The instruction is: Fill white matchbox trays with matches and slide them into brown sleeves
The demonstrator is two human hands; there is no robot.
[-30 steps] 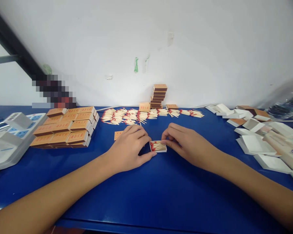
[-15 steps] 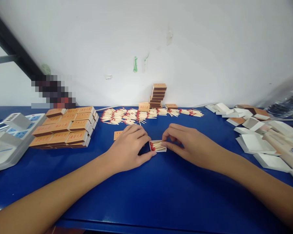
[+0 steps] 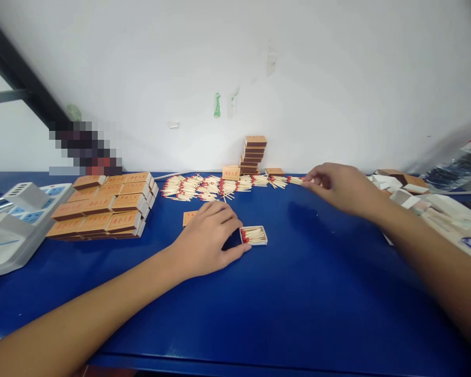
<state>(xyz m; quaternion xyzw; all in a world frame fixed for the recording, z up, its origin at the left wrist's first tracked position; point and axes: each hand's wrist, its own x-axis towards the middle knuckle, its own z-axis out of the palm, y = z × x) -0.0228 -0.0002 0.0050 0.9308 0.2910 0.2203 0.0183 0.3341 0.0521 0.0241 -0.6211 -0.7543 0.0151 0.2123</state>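
**Foreground.** Both forearms are cut off at the lower corners. The tabletop [image 3: 282, 303] is blue and is seen plain toward the near edge.

**Left hand** [image 3: 208, 238]. It is laid palm-down on the tabletop. The grip is loosely curled and closed on nothing. The thumb tip is set against the near-left corner of the match tray [image 3: 253, 235]. Whatever lies under the palm is hidden.

**Match tray.** It is white, open and filled with red-tipped matches. It lies flat just right of the left hand and well apart from the right hand.

**Box sleeve** [image 3: 188, 217]. It is orange and flat, and is partly covered by the left knuckles.

**Matchbox stack** [image 3: 105, 205]. Orange boxes are layered in rows at the left. Beside them are the power strips [image 3: 19, 220], which are cut off by the left edge.

**Right hand** [image 3: 339, 186]. It is stretched to the right end of the loose matches [image 3: 220, 187]. The fingertips are drawn together at the sticks, but whether any are gripped cannot be told.

**White trays** [image 3: 406, 196]. They are heaped at the right, partly hidden behind the right arm, and blurred toward the edge.

**Box tower** [image 3: 254, 154]. It is stacked against the white wall [image 3: 337, 78]. A pixelated patch at the left cannot be made out.
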